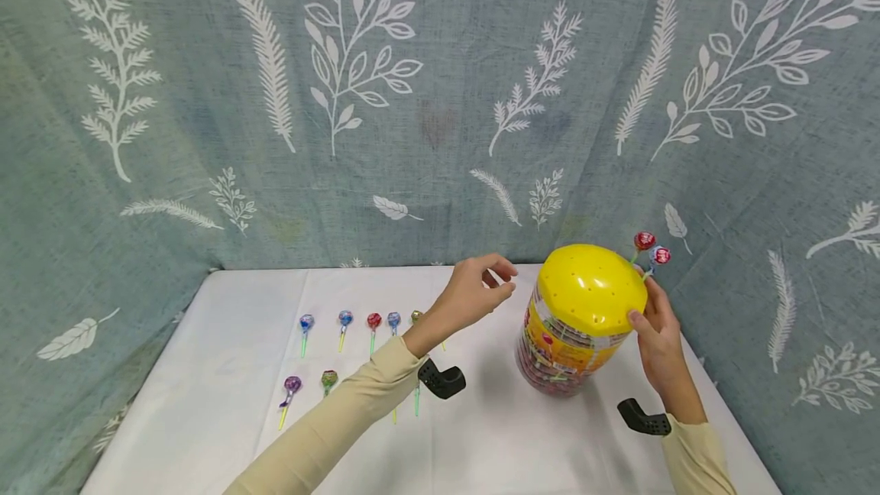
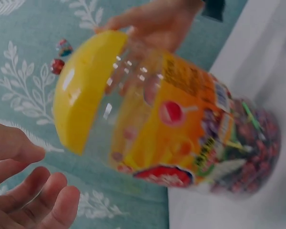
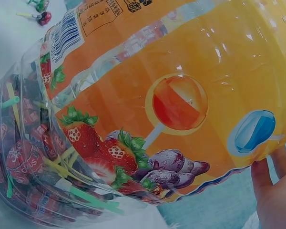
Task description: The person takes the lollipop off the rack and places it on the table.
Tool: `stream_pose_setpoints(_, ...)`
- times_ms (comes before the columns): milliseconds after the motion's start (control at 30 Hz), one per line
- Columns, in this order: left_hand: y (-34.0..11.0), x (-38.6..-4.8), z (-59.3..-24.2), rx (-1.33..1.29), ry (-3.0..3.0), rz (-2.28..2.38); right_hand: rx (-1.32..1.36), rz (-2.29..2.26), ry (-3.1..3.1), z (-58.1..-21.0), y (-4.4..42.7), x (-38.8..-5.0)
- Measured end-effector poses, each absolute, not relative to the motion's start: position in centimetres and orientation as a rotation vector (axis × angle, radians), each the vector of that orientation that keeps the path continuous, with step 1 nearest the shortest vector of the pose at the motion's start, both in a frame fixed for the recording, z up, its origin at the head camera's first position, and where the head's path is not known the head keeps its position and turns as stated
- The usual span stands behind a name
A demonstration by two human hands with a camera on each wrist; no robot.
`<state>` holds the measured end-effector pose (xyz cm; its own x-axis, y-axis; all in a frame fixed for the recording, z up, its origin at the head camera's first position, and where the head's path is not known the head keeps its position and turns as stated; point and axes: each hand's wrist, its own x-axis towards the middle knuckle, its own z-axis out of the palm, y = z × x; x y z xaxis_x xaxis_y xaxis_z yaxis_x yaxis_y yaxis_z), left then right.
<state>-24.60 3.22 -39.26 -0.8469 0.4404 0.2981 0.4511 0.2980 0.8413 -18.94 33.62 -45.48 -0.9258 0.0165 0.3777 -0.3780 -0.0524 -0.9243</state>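
A large clear jar [image 1: 560,357] with a yellow domed lid [image 1: 591,285] stands at the right of the table, lollipops heaped in its bottom. My right hand [image 1: 656,338] grips the jar's upper right side, thumb on the lid's edge; the far fingers are partly hidden. Beside that hand, a red lollipop [image 1: 644,241] and a blue-and-red lollipop [image 1: 660,255] stick up at the lid's right edge. Whether their sticks sit in the lid or between fingers, I cannot tell. Left of the lid hovers my left hand [image 1: 474,292], its fingers loosely bent, thumb apart, holding nothing.
Several wrapped lollipops lie in two rows on the white table [image 1: 227,373], among them a purple lollipop [image 1: 292,384] and a red lollipop [image 1: 374,320]. My left sleeve [image 1: 344,418] hides part of the front row. A leaf-patterned curtain [image 1: 440,136] hangs behind.
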Motion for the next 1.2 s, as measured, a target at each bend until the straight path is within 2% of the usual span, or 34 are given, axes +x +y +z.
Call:
stream_pose_setpoints(600,10.0,-25.4,-35.0,-1.044,-2.353,-1.703,0.31,2.059,-1.975,-45.2,33.6,-18.7)
stream_pose_setpoints(1200,17.5,-24.8,-34.6,-1.085,-2.298,-1.804,0.26,2.053,-2.009,-45.2,33.5,-19.0)
